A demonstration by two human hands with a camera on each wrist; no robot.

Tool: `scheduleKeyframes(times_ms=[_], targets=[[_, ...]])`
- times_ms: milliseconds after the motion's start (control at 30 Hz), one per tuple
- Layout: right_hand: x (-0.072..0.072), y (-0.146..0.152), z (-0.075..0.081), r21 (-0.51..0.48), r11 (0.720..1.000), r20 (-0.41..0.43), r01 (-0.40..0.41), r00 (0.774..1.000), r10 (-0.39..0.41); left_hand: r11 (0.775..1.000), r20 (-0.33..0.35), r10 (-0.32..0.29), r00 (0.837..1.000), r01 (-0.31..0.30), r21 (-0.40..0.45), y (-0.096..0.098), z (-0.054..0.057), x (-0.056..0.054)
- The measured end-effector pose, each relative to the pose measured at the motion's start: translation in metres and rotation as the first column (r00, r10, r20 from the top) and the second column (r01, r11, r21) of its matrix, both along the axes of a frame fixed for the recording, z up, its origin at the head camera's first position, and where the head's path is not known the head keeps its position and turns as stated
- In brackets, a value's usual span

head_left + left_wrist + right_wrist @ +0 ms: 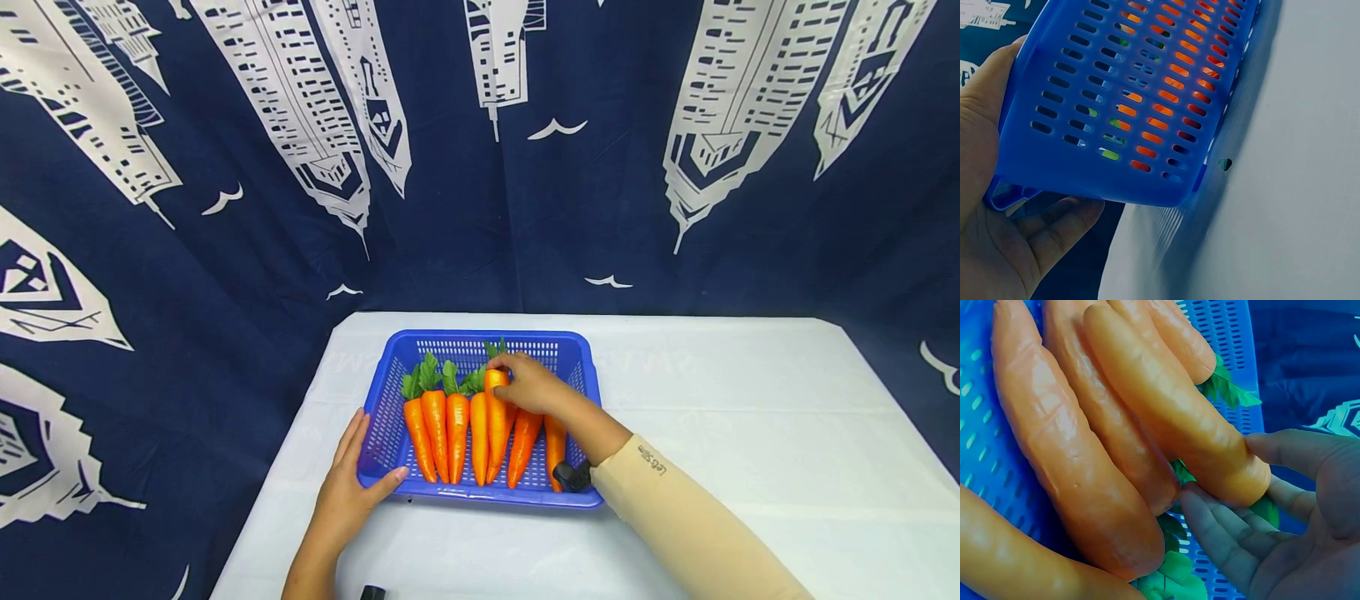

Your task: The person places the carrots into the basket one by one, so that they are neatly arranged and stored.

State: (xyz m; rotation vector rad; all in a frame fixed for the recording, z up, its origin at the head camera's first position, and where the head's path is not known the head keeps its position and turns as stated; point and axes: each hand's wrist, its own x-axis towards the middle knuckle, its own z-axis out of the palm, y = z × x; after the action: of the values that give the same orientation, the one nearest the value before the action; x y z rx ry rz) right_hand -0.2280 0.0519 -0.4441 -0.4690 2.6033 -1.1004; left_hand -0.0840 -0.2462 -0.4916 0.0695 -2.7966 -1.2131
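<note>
A blue plastic basket [487, 334] with slotted walls sits on the white table, holding several orange carrots with green leafy tops, laid side by side. My left hand [345, 492] grips its front left corner, thumb at the front rim and fingers along the left side; the left wrist view shows this hand [997, 225] around the basket corner [1085, 181]. Over the middle of the row, my right hand [528, 382] pinches the thick top end of one carrot [497, 408]. In the right wrist view this carrot [1179, 419] overlaps its neighbours, thumb and fingers on either side.
The white tabletop [735, 433] extends to the right of the basket. A dark blue cloth [510, 217] with white building prints hangs behind the table. A black object [372, 592] pokes in at the bottom edge.
</note>
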Motion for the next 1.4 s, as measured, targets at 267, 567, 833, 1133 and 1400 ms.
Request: scheduleKeyframes(times_ms=[267, 567, 833, 1133, 1400], targets=[[-0.001, 0.002, -0.004, 0.066, 0.997, 0.031, -0.049, 0.998, 0.047, 1.000, 0.004, -0.005, 1.000, 0.005, 0.001, 0.001, -0.001, -0.001], [0.003, 0.003, -0.003, 0.123, 0.984, 0.062, -0.129, 0.991, 0.122, 1.000, 0.007, -0.008, 1.000, 0.008, 0.003, 0.000, -0.001, 0.000], [0.003, 0.010, 0.007, 0.061, 0.996, 0.023, -0.070, 0.997, 0.069, 1.000, 0.028, -0.010, 1.000, 0.010, -0.016, 0.000, 0.000, -0.003], [0.002, 0.030, 0.029, -0.085, 0.990, -0.068, 0.112, 0.991, -0.118, 0.998, 0.041, -0.013, 0.999, 0.016, -0.053, -0.001, 0.004, -0.006], [0.017, 0.057, 0.051, -0.205, 0.963, -0.136, 0.177, 0.969, -0.207, 1.000, 0.013, 0.001, 1.000, -0.001, 0.019, 0.000, 0.003, -0.008]])
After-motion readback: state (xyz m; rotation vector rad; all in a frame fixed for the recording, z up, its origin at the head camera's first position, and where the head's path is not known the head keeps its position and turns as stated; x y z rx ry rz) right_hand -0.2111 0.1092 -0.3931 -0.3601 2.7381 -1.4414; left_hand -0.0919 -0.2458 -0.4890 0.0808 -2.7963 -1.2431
